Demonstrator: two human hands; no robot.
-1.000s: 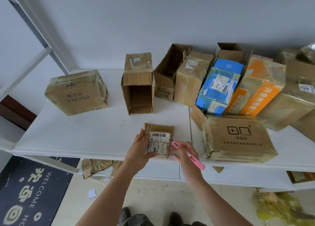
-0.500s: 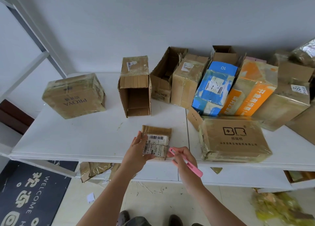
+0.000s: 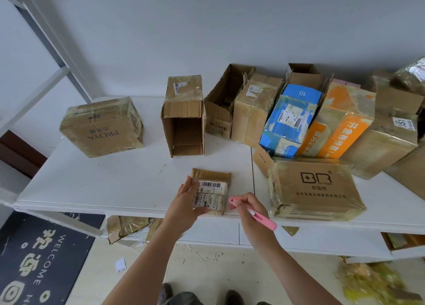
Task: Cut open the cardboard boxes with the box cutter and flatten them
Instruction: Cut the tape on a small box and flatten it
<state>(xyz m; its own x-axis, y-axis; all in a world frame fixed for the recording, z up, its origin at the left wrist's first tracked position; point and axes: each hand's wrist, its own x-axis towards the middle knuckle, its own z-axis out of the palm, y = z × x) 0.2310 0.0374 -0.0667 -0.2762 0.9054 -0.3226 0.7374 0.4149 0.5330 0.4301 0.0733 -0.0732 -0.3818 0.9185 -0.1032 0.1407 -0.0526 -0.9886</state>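
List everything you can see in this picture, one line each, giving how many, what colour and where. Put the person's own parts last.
small flat box: one, brown with white labels, table front edge
box cutter: one, pink, in right hand
PROVA box: one, brown, taped, table left
open box: one, brown, on its side, table middle
BR box: one, brown, table right front
back-row boxes: several, brown, blue, orange, table right rear
table: one, white
doormat: one, dark, floor left
left hand: one, holds small flat box
right hand: one, grips box cutter
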